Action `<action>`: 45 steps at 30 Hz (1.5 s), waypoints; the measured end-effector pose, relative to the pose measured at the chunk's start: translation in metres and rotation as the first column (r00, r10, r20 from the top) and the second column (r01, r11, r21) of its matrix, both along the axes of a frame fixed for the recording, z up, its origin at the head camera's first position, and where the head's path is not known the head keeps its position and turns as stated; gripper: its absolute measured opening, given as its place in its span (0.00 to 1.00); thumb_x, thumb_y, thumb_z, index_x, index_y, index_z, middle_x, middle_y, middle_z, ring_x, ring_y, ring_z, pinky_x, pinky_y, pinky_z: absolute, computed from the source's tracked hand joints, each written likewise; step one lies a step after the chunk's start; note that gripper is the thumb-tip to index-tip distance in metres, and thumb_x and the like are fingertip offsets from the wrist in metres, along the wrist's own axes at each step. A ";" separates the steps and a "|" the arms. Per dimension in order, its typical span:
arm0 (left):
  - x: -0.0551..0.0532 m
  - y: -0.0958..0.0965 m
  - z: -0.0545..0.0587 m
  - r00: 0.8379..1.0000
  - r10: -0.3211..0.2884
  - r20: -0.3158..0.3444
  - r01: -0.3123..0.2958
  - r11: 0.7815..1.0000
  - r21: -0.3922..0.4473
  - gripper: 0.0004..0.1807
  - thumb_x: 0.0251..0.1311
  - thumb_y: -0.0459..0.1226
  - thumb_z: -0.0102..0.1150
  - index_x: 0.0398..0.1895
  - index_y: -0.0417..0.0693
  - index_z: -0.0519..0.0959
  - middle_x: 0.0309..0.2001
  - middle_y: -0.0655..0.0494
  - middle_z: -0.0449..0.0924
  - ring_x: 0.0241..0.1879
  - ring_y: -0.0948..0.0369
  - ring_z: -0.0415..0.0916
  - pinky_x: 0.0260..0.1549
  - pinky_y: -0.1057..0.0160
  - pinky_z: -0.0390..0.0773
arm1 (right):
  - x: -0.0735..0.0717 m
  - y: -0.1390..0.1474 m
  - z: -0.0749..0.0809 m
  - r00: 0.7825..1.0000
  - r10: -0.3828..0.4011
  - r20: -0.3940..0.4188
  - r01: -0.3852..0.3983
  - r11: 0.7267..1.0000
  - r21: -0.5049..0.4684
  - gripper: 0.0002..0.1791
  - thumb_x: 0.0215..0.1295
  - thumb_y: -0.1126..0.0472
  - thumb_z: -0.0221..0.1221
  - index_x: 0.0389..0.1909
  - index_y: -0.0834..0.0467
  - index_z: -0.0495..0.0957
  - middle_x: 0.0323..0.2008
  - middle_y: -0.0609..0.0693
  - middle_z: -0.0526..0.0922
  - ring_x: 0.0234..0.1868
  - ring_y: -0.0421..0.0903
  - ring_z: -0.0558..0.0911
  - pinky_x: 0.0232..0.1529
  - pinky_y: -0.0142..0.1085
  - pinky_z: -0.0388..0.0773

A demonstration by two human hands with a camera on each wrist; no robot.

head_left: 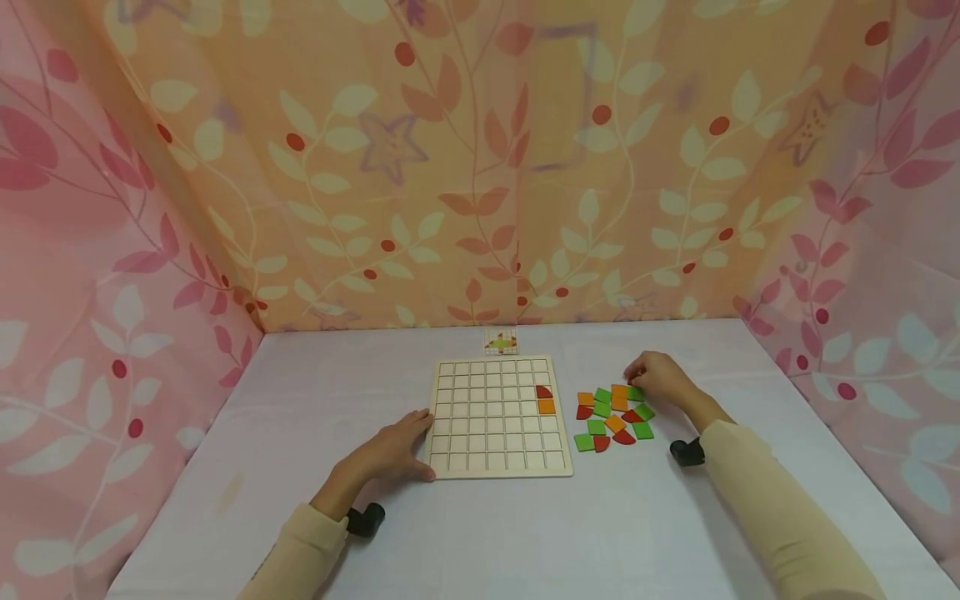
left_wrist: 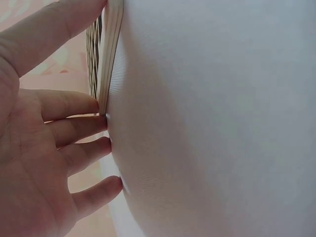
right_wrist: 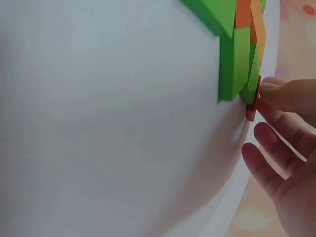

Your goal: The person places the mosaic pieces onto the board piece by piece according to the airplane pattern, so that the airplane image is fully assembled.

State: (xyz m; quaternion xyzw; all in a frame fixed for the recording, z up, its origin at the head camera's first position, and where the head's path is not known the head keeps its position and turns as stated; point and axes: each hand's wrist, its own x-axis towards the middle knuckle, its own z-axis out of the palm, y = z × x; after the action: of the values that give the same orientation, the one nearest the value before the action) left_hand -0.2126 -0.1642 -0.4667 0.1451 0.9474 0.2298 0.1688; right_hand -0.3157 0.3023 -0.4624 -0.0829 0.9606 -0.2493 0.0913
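A pale wooden grid board lies flat on the table. Toward its right edge sit a red quarter-round tile and an orange square tile. My left hand rests at the board's left side, fingers straight and spread, with thumb and index fingertip at the board's edge in the left wrist view. To the right of the board, my right hand is at the far side of the loose tiles. Its thumb and index finger pinch a small red tile beside green tiles.
Several loose green, orange and red tiles lie scattered right of the board, some overlapping. A small pattern card is behind the board. Floral curtains enclose the white table at the back and sides.
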 end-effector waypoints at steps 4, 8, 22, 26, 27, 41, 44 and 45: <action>0.000 0.000 0.001 1.000 -0.001 0.003 0.001 1.000 -0.002 0.53 0.44 0.44 0.77 0.73 0.38 0.60 0.76 0.43 0.55 0.76 0.45 0.49 0.70 0.39 0.56 | 0.001 0.004 0.000 1.000 -0.020 0.010 0.020 1.000 0.016 0.10 0.61 0.71 0.57 0.41 0.69 0.84 0.38 0.61 0.79 0.39 0.54 0.75 0.49 0.50 0.77; 0.000 0.000 0.002 1.000 -0.002 0.002 0.002 1.000 -0.008 0.53 0.44 0.44 0.77 0.73 0.38 0.59 0.76 0.43 0.55 0.76 0.45 0.49 0.70 0.39 0.56 | 0.002 0.006 -0.001 0.998 -0.061 0.029 0.060 0.997 0.043 0.10 0.64 0.66 0.59 0.41 0.68 0.83 0.39 0.61 0.79 0.41 0.56 0.75 0.54 0.53 0.75; -0.002 0.000 -0.001 1.000 0.000 0.012 0.000 1.000 -0.006 0.54 0.44 0.45 0.77 0.73 0.39 0.59 0.76 0.44 0.54 0.76 0.45 0.49 0.70 0.40 0.57 | 0.007 0.017 -0.003 0.998 -0.062 0.004 0.062 0.997 0.044 0.11 0.64 0.63 0.60 0.42 0.66 0.83 0.38 0.60 0.82 0.40 0.55 0.76 0.52 0.53 0.76; -0.003 0.000 -0.001 1.000 -0.003 0.014 0.003 1.000 -0.014 0.54 0.44 0.45 0.77 0.73 0.39 0.59 0.76 0.44 0.54 0.76 0.45 0.49 0.70 0.39 0.56 | 0.009 0.019 -0.004 0.995 -0.098 0.025 0.096 0.994 0.041 0.13 0.67 0.60 0.58 0.43 0.67 0.82 0.39 0.61 0.82 0.41 0.55 0.76 0.53 0.54 0.76; -0.003 0.000 -0.001 1.000 -0.003 0.014 0.003 1.000 -0.014 0.54 0.44 0.45 0.77 0.73 0.39 0.59 0.76 0.44 0.54 0.76 0.45 0.49 0.70 0.39 0.56 | 0.009 0.020 -0.004 0.995 -0.096 0.023 0.095 0.995 0.037 0.13 0.67 0.61 0.57 0.43 0.67 0.82 0.39 0.61 0.83 0.41 0.55 0.76 0.54 0.54 0.76; -0.001 0.002 0.002 1.000 0.002 0.011 -0.001 1.000 -0.021 0.53 0.44 0.44 0.77 0.73 0.39 0.59 0.76 0.43 0.55 0.76 0.45 0.49 0.70 0.39 0.57 | 0.014 0.023 -0.002 1.000 -0.015 -0.013 0.015 1.000 0.014 0.13 0.62 0.65 0.60 0.44 0.68 0.83 0.37 0.60 0.81 0.39 0.54 0.77 0.48 0.51 0.77; -0.001 0.002 0.001 1.000 -0.001 0.008 0.001 1.000 -0.020 0.53 0.44 0.44 0.77 0.73 0.39 0.59 0.76 0.44 0.55 0.76 0.45 0.50 0.69 0.39 0.57 | 0.014 0.023 -0.002 0.999 -0.027 -0.022 0.027 1.000 0.013 0.13 0.64 0.63 0.60 0.43 0.68 0.83 0.37 0.60 0.81 0.40 0.54 0.76 0.49 0.52 0.77; -0.001 0.002 0.001 1.000 -0.002 0.006 0.002 1.000 -0.020 0.53 0.44 0.44 0.77 0.73 0.39 0.60 0.76 0.43 0.55 0.76 0.45 0.50 0.69 0.39 0.57 | 0.014 0.024 -0.003 0.999 -0.018 -0.035 0.019 1.000 0.010 0.12 0.65 0.64 0.59 0.43 0.68 0.84 0.38 0.60 0.81 0.40 0.54 0.76 0.49 0.52 0.76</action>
State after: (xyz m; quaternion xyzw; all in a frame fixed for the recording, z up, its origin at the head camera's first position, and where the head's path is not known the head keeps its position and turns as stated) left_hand -0.2137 -0.1626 -0.4657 0.1436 0.9490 0.2206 0.1733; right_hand -0.3014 0.3258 -0.4651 -0.0779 0.9640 -0.2438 0.0725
